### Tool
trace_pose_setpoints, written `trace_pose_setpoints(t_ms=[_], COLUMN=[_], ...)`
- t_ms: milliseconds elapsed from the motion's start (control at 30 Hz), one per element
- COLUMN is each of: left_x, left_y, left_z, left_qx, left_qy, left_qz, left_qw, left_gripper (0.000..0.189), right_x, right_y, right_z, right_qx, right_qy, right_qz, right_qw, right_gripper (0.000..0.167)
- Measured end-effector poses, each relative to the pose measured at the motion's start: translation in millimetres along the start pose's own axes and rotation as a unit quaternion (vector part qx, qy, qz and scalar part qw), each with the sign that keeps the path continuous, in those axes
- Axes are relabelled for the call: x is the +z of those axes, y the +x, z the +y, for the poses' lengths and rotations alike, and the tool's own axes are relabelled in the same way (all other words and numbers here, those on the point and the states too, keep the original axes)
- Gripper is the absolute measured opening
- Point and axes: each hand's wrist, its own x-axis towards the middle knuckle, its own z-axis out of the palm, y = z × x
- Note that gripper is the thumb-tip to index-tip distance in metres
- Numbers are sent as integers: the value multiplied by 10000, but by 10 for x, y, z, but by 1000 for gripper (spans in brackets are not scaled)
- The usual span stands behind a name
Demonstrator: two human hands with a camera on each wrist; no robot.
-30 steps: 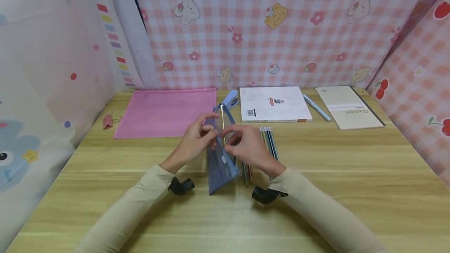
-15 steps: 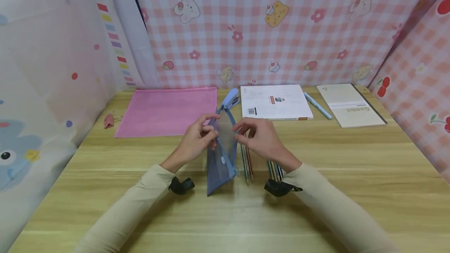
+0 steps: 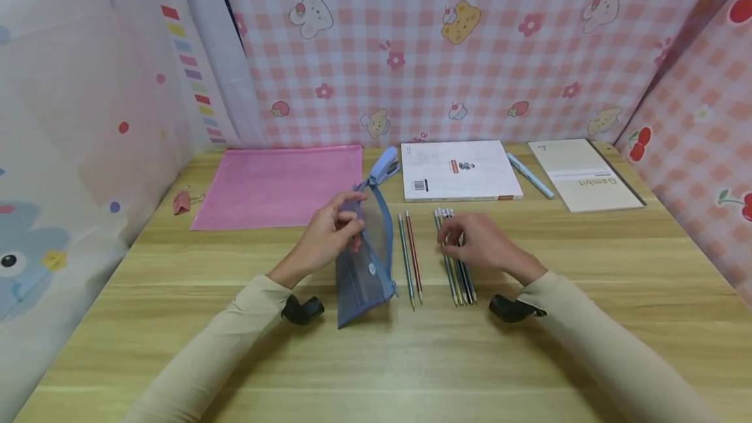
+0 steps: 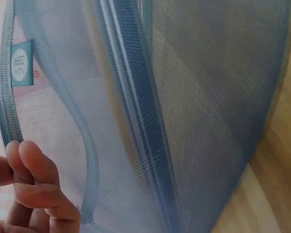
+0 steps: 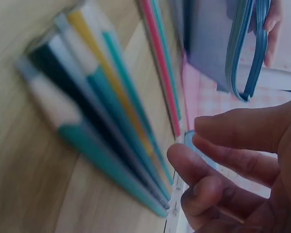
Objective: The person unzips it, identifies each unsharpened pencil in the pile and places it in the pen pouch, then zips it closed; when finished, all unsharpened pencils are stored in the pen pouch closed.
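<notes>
A blue mesh zip pouch (image 3: 357, 289) stands on the table with its zipped mouth spread apart. My left hand (image 3: 329, 230) pinches one edge of that mouth, and the left wrist view shows thumb and finger on the edge band (image 4: 8, 121). Through the mesh there, a tan strip (image 4: 111, 92) shows. Over a row of several pencils (image 3: 458, 282) hovers my right hand (image 3: 482, 243), thumb and fingers apart with nothing between them. These pencils are teal, dark and yellow. Between pouch and row lie a teal pencil (image 3: 405, 256) and a red pencil (image 3: 414, 256).
Along the back lie a pink pouch (image 3: 282, 185), a light blue stapler (image 3: 384, 165), a white book (image 3: 458, 178), a light blue pen (image 3: 529, 175) and a cream notebook (image 3: 587, 178). A pink binder clip (image 3: 181, 202) sits far left.
A second ago my right hand held a gold pencil in the pouch's mouth; now it is without it and has moved right, over the pencil row. My left hand has kept its place.
</notes>
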Motion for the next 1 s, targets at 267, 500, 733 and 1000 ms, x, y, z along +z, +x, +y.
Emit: trace_pose_setpoints(t_ms=[267,500,733,1000], left_x=[-13,-2,13,-8], left_y=[-26,-27,-27,-54], left_z=[-23,-31,-32,-2], left_qx=[-125,-168,-222,-156], left_qy=[-74,-202,-263,-323], left_qz=[-46,-66,-132,-154], left_qw=[9999,9996,9993,9992], left_gripper=[47,48,47,48], right_x=[69,134,171,172], right_y=[19,67,91,165], right_z=[57,9,-140,-250], right_qx=[-135,-29,490,922], right_qy=[-602,-885,-1224,-1277], right_qz=[-148,-312,-329,-407], right_qw=[9980,9956,9907,9867], right_gripper=[8,4,6,10])
